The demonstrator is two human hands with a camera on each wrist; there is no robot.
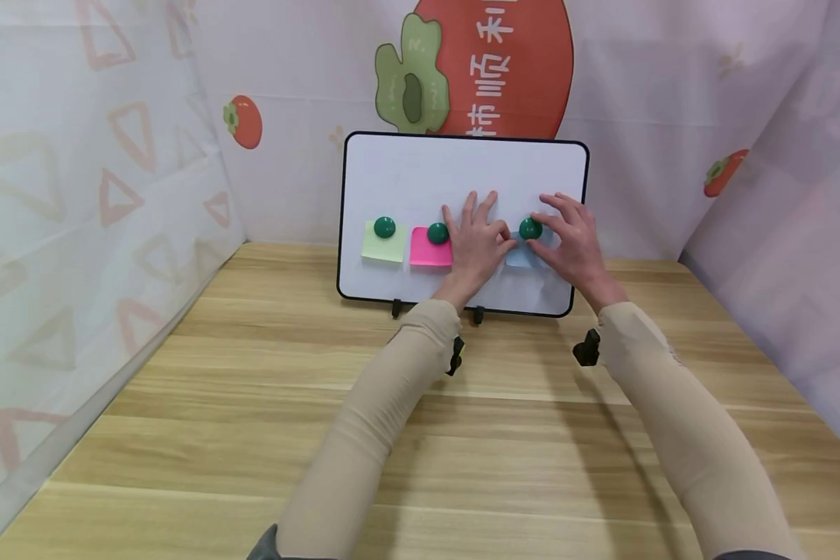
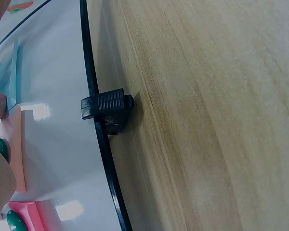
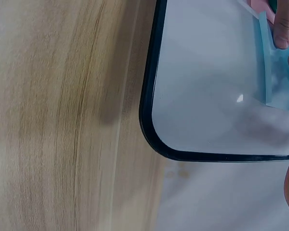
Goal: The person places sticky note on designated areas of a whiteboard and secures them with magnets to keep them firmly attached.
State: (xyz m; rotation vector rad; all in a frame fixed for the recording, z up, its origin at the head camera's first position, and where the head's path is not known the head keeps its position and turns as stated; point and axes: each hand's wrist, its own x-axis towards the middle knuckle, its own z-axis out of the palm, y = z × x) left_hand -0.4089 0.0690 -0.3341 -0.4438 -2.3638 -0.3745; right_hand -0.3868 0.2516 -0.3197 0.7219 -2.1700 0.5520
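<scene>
A blue sticky note (image 1: 523, 257) lies against the whiteboard (image 1: 455, 171). My right hand (image 1: 575, 247) pinches a round green magnet (image 1: 530, 228) between thumb and forefinger at the note's upper part. My left hand (image 1: 477, 247) presses the note's left side with thumb and forefinger, its other fingers spread over the board. In the left wrist view, a pale orange-pink sticky note (image 2: 18, 154) with a green magnet (image 2: 3, 149) is partly behind the left hand. Further left hang a bright pink note (image 1: 430, 253) under a green magnet (image 1: 438, 233) and a yellow-green note (image 1: 383, 249) under another magnet (image 1: 384, 227).
Black clip feet (image 1: 479, 315) support the board's lower edge on the wooden table (image 1: 287, 373). A printed cloth (image 1: 294, 179) hangs behind the board, with more cloth at both sides. Black wrist-worn pieces (image 1: 587, 348) show by the sleeves.
</scene>
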